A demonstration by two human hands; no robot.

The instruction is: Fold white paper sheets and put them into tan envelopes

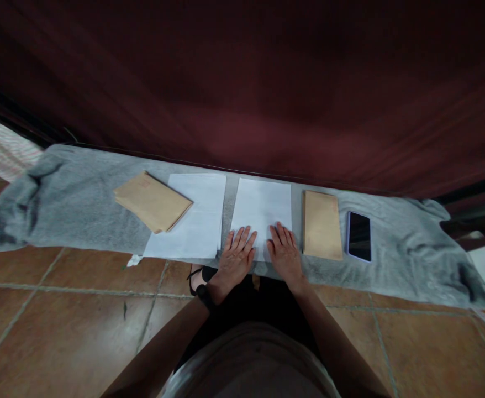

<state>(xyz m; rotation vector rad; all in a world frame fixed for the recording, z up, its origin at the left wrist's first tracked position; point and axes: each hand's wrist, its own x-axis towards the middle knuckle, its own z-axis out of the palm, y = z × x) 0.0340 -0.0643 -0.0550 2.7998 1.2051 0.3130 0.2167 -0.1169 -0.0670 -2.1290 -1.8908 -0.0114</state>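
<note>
A white sheet of paper lies flat in front of me on a grey cloth. My left hand rests palm down on its lower left part, fingers stretched out. On the lower right part lies my right hand, also flat with the fingers extended. To the left is a stack of white paper, with several brown envelopes lying askew across it. Right of the sheet is another pile of brown envelopes, squared up. Neither hand grips anything.
The grey cloth covers a long narrow surface against a dark red curtain-like backdrop. A smartphone lies at the right. A small white scrap sits at the near left edge. Below is a brown tiled floor.
</note>
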